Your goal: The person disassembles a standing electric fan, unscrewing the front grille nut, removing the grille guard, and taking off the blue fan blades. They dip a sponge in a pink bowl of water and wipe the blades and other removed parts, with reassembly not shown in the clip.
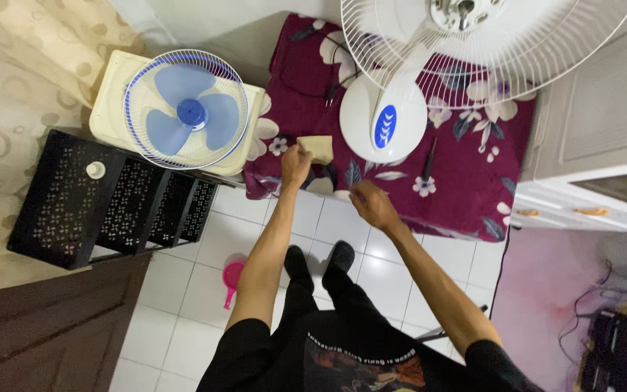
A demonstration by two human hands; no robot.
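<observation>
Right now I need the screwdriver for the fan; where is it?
In the head view the screwdriver lies on the floral cloth, just right of the white fan base, beyond the right hand.

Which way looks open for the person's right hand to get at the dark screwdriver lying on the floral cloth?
Probably yes: the right hand rests at the cloth's near edge, and the screwdriver lies just beyond it, beside the white fan base, with only bare floral cloth between.

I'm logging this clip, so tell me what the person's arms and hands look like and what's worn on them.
Both arms are bare from the short black T-shirt sleeves down. The left hand and right hand wear no gloves; no watch or rings are visible. The shirt shows a printed graphic at the chest.
</observation>
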